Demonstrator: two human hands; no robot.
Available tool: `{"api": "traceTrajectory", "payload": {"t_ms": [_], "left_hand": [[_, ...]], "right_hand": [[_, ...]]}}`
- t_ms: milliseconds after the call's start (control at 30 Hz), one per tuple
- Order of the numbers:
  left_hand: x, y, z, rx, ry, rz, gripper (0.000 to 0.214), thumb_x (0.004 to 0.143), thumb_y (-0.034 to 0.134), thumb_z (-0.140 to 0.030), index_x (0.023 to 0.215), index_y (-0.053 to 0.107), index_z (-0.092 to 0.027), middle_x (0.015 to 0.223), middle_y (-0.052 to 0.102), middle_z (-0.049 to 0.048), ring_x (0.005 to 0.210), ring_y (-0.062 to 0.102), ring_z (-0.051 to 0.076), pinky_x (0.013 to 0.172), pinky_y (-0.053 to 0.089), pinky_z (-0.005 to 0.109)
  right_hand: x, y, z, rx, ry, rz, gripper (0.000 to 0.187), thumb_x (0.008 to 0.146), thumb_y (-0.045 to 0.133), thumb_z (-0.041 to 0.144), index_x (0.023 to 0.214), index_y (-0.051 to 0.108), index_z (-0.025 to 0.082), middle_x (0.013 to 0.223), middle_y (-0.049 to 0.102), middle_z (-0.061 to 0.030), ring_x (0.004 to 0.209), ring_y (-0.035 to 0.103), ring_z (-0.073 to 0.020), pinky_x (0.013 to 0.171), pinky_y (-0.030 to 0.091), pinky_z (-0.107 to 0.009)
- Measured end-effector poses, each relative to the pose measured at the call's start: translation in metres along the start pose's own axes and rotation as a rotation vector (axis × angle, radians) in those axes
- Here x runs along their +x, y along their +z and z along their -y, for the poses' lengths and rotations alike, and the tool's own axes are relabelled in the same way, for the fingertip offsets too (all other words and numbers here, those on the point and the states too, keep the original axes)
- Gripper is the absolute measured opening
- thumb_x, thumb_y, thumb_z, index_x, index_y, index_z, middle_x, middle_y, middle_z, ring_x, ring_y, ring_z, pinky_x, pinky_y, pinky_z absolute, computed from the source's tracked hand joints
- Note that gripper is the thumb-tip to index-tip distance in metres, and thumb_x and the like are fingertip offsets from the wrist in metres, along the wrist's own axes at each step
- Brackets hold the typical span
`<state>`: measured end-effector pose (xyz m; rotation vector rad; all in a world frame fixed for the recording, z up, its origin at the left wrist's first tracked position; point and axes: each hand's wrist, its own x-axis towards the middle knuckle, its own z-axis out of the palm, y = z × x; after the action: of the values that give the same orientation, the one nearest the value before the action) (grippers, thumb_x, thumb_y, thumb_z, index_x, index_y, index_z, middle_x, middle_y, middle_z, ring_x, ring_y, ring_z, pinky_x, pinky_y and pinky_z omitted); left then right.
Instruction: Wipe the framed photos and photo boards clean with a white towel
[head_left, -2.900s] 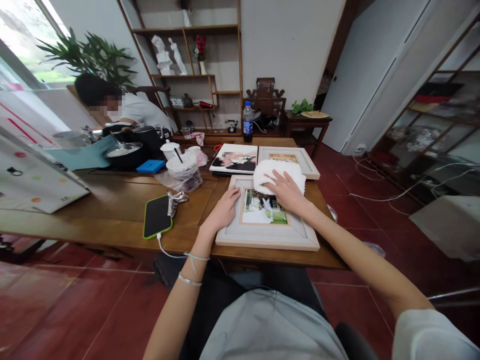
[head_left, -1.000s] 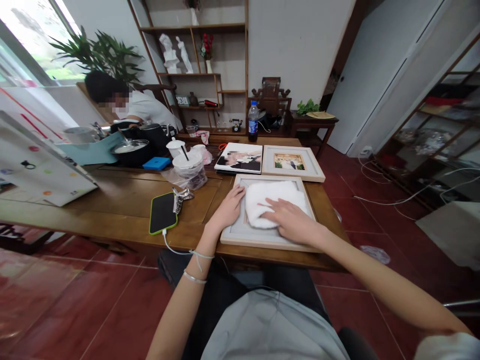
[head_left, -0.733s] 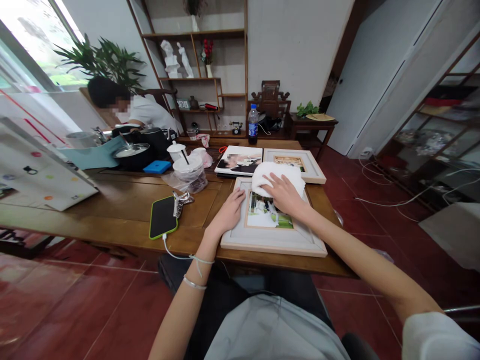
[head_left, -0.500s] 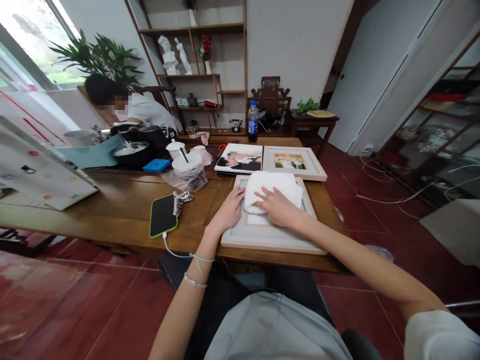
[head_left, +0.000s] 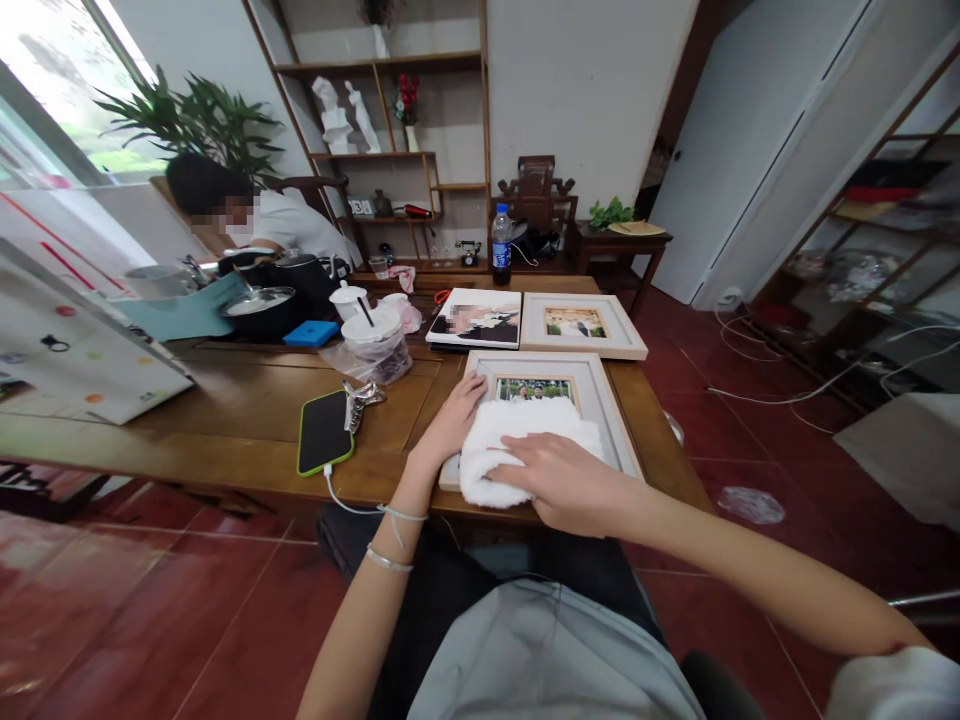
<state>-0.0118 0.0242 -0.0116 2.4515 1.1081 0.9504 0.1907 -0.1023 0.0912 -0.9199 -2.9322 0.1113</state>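
A wooden-edged picture frame (head_left: 616, 405) with a pale mat lies flat near the table's front edge. At its upper middle shows part of a photo (head_left: 536, 388) of people against greenery. My left hand (head_left: 456, 412) lies on the frame's left side, fingers stretched out. Folded and fluffy, a white towel (head_left: 551, 415) covers the lower part of the frame and hides the photo's bottom. My right hand (head_left: 566, 482) is closed on the towel at its near edge, some fingertips tucked into the fold.
Behind lie another framed photo (head_left: 555, 345) and a photo album (head_left: 474, 320). A phone (head_left: 326, 432) with a charging cable and a lidded cup (head_left: 371, 330) in plastic stand left. A bottle (head_left: 501, 245) stands at the back. A person (head_left: 292, 225) sits far left.
My right hand has drawn the towel toward me, down the frame, uncovering the upper part of the photo. My left hand stays on the frame's left side.
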Motion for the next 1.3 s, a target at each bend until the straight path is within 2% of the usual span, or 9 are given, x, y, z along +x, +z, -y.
{"api": "traceTrajectory", "payload": {"t_ms": [167, 333, 467, 600, 767, 933, 1033, 1133, 1300], "left_hand": [[0.0, 0.001, 0.003, -0.008, 0.014, -0.024, 0.038, 0.09, 0.043, -0.022, 0.124, 0.056, -0.013, 0.135, 0.05, 0.0177, 0.137, 0.034, 0.027, 0.111, 0.032, 0.048], [0.0, 0.001, 0.001, -0.019, 0.02, -0.023, 0.038, 0.089, 0.044, -0.021, 0.123, 0.057, -0.01, 0.135, 0.05, 0.02, 0.136, 0.033, 0.029, 0.111, 0.032, 0.05], [0.001, 0.001, -0.001, -0.002, -0.011, -0.028, 0.038, 0.089, 0.042, -0.019, 0.124, 0.056, -0.013, 0.135, 0.051, 0.0163, 0.136, 0.034, 0.027, 0.111, 0.031, 0.049], [0.001, 0.001, -0.004, 0.027, -0.029, -0.026, 0.043, 0.087, 0.035, -0.01, 0.126, 0.054, -0.011, 0.137, 0.049, 0.0148, 0.137, 0.033, 0.023, 0.114, 0.029, 0.047], [0.001, 0.001, -0.006, 0.039, -0.041, -0.009, 0.045, 0.086, 0.034, -0.008, 0.127, 0.053, -0.007, 0.139, 0.046, 0.0171, 0.138, 0.03, 0.025, 0.115, 0.026, 0.047], [0.001, 0.002, -0.007, 0.061, -0.037, -0.005, 0.046, 0.086, 0.036, -0.008, 0.129, 0.051, -0.011, 0.141, 0.045, 0.0141, 0.139, 0.029, 0.025, 0.115, 0.026, 0.048], [0.0, 0.003, -0.007, 0.081, -0.03, -0.012, 0.046, 0.085, 0.036, -0.007, 0.129, 0.051, -0.009, 0.141, 0.045, 0.0148, 0.139, 0.029, 0.025, 0.115, 0.026, 0.047], [0.0, 0.003, -0.008, 0.106, -0.027, -0.009, 0.045, 0.086, 0.035, -0.007, 0.128, 0.052, -0.007, 0.139, 0.046, 0.017, 0.138, 0.03, 0.026, 0.115, 0.027, 0.047], [0.001, 0.003, -0.008, 0.112, -0.02, -0.013, 0.045, 0.086, 0.035, -0.007, 0.128, 0.052, -0.01, 0.139, 0.047, 0.0154, 0.138, 0.03, 0.025, 0.114, 0.029, 0.047]], "right_hand": [[0.014, 0.02, -0.007, -0.063, 0.033, -0.054, 0.058, 0.073, 0.049, 0.002, 0.129, 0.051, 0.019, 0.14, 0.048, -0.014, 0.132, 0.038, -0.0294, 0.104, 0.032, -0.052], [0.013, 0.022, -0.008, -0.078, 0.002, -0.062, 0.059, 0.073, 0.049, 0.002, 0.13, 0.049, 0.017, 0.139, 0.047, -0.0147, 0.132, 0.037, -0.0305, 0.103, 0.032, -0.052], [0.009, 0.01, -0.006, -0.086, -0.008, -0.023, 0.055, 0.074, 0.045, 0.0, 0.125, 0.053, 0.015, 0.128, 0.056, -0.0181, 0.12, 0.051, -0.0286, 0.095, 0.04, -0.044], [-0.007, -0.004, -0.004, -0.101, 0.071, 0.059, 0.049, 0.073, 0.042, -0.001, 0.116, 0.059, 0.016, 0.106, 0.066, -0.0158, 0.099, 0.062, -0.0269, 0.08, 0.044, -0.037], [-0.05, -0.023, -0.013, -0.121, 0.282, 0.159, 0.041, 0.07, 0.043, -0.001, 0.098, 0.065, 0.02, 0.08, 0.068, -0.0087, 0.077, 0.063, -0.0234, 0.067, 0.039, -0.031], [-0.079, -0.046, -0.027, -0.086, 0.387, 0.184, 0.045, 0.067, 0.042, -0.001, 0.095, 0.066, 0.024, 0.079, 0.069, -0.0046, 0.076, 0.063, -0.0207, 0.067, 0.035, -0.029], [-0.073, -0.045, -0.028, -0.058, 0.345, 0.167, 0.043, 0.068, 0.042, 0.0, 0.094, 0.067, 0.024, 0.081, 0.069, -0.0045, 0.078, 0.063, -0.0204, 0.069, 0.036, -0.029], [-0.053, -0.029, -0.02, -0.048, 0.277, 0.133, 0.043, 0.068, 0.043, 0.0, 0.098, 0.067, 0.021, 0.086, 0.07, -0.0073, 0.085, 0.064, -0.0217, 0.075, 0.04, -0.03], [-0.016, 0.003, -0.007, -0.005, 0.115, -0.003, 0.052, 0.068, 0.042, -0.002, 0.111, 0.064, 0.018, 0.117, 0.065, -0.0126, 0.116, 0.055, -0.0246, 0.094, 0.04, -0.038]]}}
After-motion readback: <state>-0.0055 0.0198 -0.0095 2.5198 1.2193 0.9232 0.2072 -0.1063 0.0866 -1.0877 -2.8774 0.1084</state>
